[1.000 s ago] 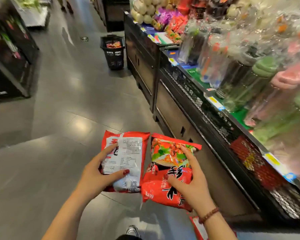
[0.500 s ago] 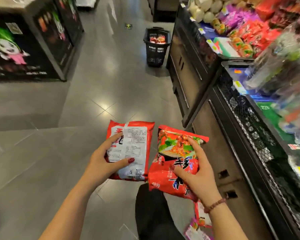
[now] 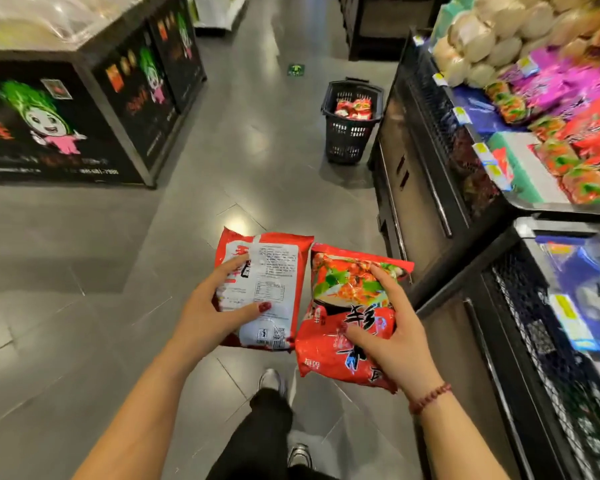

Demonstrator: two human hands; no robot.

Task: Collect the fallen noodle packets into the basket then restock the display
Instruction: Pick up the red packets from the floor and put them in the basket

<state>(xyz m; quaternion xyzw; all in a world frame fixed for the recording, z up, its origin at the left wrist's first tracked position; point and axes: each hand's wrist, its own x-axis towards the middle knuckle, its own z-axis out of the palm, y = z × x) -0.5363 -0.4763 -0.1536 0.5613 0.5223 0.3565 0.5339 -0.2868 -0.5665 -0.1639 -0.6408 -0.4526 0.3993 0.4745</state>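
Grey tiled floor (image 3: 222,150) of a shop aisle is recorded, with a black promotional stand (image 3: 66,133) at the left and the stocked display (image 3: 440,119) along the right. Two red noodle packets are held out ahead of the body, touching edge to edge. The left hand (image 3: 208,313) is closed round the first packet (image 3: 278,268), thumb laid across its white printed back. The right hand (image 3: 395,334) is clamped on the second packet (image 3: 326,348), picture side up, fingers spread over its face. The basket (image 3: 347,140) is noted standing on the floor further up the aisle, just beside the display's cabinet front and well apart from both hands; several red packets (image 3: 354,107) already lie in it. The step in hand is judged to be the carry to the basket. Glossy film is held by one edge region only in each hand, so a slackened grip could let a packet slide out. A release made from too far off could miss the opening. Over-squeezing is judged likely to crush the brittle noodle block inside.
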